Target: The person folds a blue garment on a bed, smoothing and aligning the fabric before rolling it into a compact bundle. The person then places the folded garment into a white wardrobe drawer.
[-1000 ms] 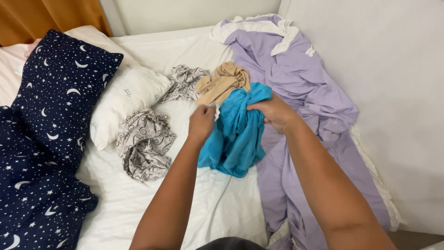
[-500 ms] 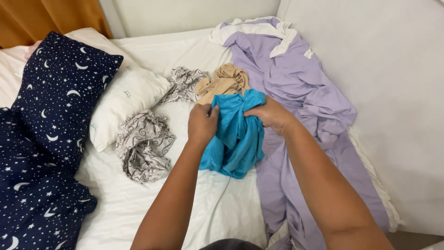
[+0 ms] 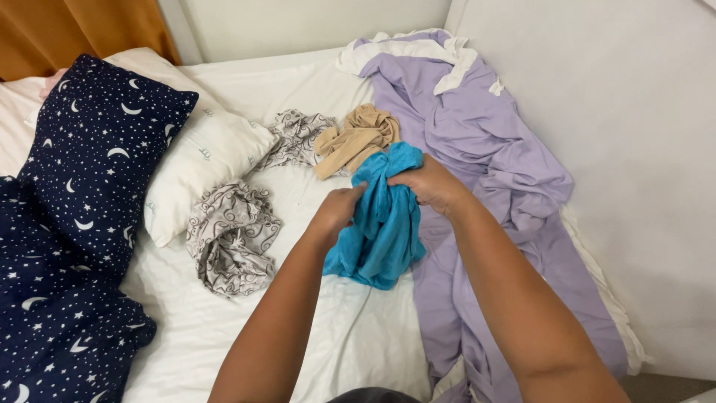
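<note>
Both hands have drawn closer since earlier, left hand [image 3: 337, 213] and right hand [image 3: 424, 183] each in a closed grip on one blue cloth [image 3: 382, 224] above the bed [image 3: 298, 328]; two patterned grey cloths [image 3: 231, 235] lie left of the grip; one tan cloth [image 3: 358, 134] beyond it.

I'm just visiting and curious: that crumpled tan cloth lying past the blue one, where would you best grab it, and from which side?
Probably by its long folded tail, at the near left end of the crumpled tan cloth. That strip lies flat on the white sheet, clear of the bunched knot behind it. Come from above on the left, since both hands and the blue cloth crowd its right.
</note>
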